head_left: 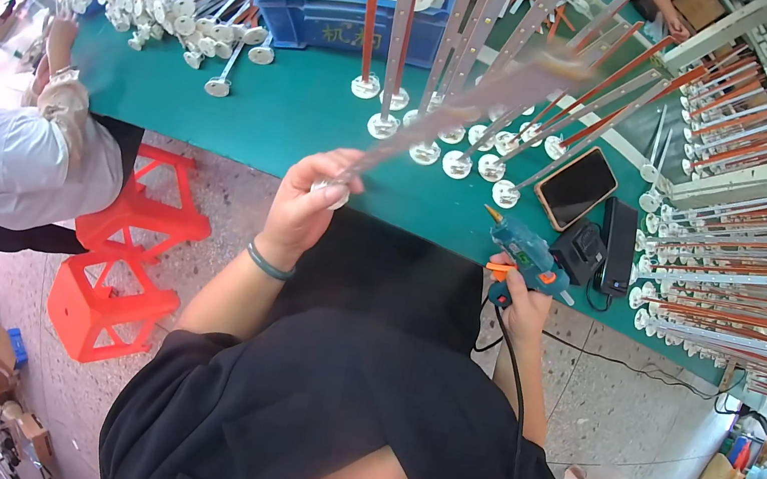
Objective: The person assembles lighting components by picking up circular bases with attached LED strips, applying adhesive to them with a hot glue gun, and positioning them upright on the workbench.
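Left hand (307,194): fingers closed in a pinch near the lower end of a long, pale, narrow strip (466,109), motion-blurred, which slants up and away to the right. A round white disc (334,195) shows at its gripped end, against my fingers. A grey-green bangle (268,263) circles that wrist.

Right hand (526,309): wrapped round the handle of a translucent blue-green glue gun (526,248) with an orange trigger; its yellowish nozzle points ahead and leftward, toward the upright strips. A black cable (518,389) runs from the handle back along my forearm.

Between and ahead of both hands: metallic and orange-brown strips on round white bases (457,164) stand grouped on the green surface (293,113). Just ahead of the right hand: a dark-screened phone (577,189); nearer, to its right, a black blocky device (579,252) and a long black case (616,248).

Farther beyond the left hand: a blue plastic bin (357,32) heaped with white discs. Ahead-left of it: a pile of strips with disc ends (172,16). Far right of the right hand: racked rows of similar strips (729,267).
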Tool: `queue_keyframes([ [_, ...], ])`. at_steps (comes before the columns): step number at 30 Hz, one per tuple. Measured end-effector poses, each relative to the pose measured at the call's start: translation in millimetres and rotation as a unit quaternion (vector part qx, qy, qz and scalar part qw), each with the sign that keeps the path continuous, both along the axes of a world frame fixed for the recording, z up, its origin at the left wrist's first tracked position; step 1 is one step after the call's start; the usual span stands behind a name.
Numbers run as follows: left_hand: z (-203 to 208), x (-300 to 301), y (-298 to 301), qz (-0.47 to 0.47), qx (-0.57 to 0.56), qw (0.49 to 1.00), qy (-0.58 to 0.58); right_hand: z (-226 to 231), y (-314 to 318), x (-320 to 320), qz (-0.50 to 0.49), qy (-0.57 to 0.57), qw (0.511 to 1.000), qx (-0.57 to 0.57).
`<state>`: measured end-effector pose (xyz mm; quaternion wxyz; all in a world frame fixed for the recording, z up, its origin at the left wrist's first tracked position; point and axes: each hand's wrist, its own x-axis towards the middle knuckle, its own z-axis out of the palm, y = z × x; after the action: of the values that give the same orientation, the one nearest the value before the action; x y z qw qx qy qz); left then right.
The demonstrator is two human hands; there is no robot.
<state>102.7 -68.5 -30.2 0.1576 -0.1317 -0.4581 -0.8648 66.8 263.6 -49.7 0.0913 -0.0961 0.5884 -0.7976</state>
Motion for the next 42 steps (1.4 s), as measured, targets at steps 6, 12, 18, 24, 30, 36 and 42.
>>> queue_keyframes([
  [6,13,10,-21,-0.006,0.163,0.987,-0.005,0,-1,-1,0.004,-0.006,1.000,0.012],
  [12,9,4,-42,-0.021,0.093,0.992,0.080,2,-3,-1,-0.001,-0.012,1.000,0.021],
  [18,-4,2,-47,0.078,-0.075,0.994,0.004,1,-4,-1,-0.007,-0.017,1.000,0.023],
  [24,8,-3,-24,0.121,-0.051,0.990,-0.053,-1,-4,-2,-0.001,-0.010,1.000,0.008],
  [30,18,-18,-3,0.096,-0.227,0.964,-0.095,-2,-2,-1,0.002,0.007,1.000,0.027],
  [36,25,-30,21,0.016,-0.317,0.941,-0.114,6,-5,0,0.005,0.002,0.998,0.056],
  [42,50,-38,23,0.062,-0.480,0.873,-0.060,31,-18,-2,0.065,0.042,0.979,0.187],
])
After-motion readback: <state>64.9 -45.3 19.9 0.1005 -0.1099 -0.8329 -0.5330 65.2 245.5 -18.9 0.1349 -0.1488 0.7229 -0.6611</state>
